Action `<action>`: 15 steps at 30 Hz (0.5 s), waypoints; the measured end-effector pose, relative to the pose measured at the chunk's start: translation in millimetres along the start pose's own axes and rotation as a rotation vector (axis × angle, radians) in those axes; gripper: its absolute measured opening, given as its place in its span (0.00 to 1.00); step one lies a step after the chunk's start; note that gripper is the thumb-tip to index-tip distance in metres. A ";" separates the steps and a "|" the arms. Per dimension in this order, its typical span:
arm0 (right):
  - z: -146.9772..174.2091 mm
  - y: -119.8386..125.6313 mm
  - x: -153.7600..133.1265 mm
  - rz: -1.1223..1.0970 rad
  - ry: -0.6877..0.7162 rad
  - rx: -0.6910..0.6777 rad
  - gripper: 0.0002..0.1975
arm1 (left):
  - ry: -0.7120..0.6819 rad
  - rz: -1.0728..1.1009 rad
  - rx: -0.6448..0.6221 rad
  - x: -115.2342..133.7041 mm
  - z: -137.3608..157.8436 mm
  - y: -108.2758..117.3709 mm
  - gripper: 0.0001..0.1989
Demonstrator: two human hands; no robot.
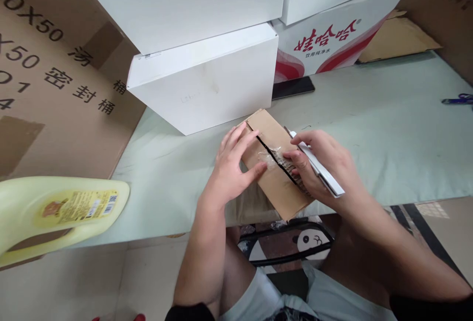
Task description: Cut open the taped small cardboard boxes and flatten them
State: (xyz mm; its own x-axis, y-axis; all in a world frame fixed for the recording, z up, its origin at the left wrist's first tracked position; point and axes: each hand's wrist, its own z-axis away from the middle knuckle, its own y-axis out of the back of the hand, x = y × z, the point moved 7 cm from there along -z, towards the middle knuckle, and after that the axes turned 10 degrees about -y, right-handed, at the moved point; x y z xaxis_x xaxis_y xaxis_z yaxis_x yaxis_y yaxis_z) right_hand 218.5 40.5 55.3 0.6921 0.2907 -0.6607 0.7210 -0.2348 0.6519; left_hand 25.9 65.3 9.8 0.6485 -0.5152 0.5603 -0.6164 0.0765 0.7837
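Observation:
A small brown cardboard box (286, 201) lies slantwise on the table, with a dark gap running along its top between two flaps. Clear tape (271, 157), torn and wrinkled, clings around the gap. My left hand (231, 168) grips the box at its left side, thumb and index finger on the top. In my right hand (325, 158) is a white utility knife (320, 170), held above the right part of the box. Its front end points up and left, and I cannot tell how far the blade is out. Fingers of that hand touch the box top near the gap.
White boxes (214, 84) stand stacked behind the work, beside a red-and-white printed carton (332, 40). A dark phone (293, 88) lies before them. At left are a large carton (55, 89) and a yellow jug (84, 207). Purple-handled scissors (460, 99) lie far right on the pale green tablecloth (399, 138).

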 end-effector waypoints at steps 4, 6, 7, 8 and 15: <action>2.3 1.9 8.2 -0.129 -0.043 0.010 0.07 | -0.022 -0.024 0.005 4.7 -1.9 0.0 0.28; -0.1 10.4 23.9 -0.164 -0.097 0.132 0.10 | -0.045 -0.066 0.026 8.2 -1.8 1.0 0.21; -2.4 15.5 35.1 -0.145 -0.134 0.214 0.11 | -0.055 -0.089 0.039 9.5 -1.2 2.0 0.19; -5.4 19.2 48.1 -0.097 -0.176 0.286 0.12 | -0.060 -0.109 0.050 10.1 -0.1 3.5 0.18; -31.0 -38.9 143.0 0.269 -0.389 -0.111 0.14 | 0.057 -0.027 0.177 -13.0 12.8 31.7 0.17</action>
State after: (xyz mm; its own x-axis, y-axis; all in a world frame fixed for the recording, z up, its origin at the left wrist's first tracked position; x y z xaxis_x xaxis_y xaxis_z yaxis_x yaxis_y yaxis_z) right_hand 288.4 119.9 -53.1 0.8302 -0.1406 -0.5394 0.5212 -0.1477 0.8406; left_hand -7.7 63.5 24.0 0.6871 -0.4650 0.5582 -0.6642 -0.0906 0.7420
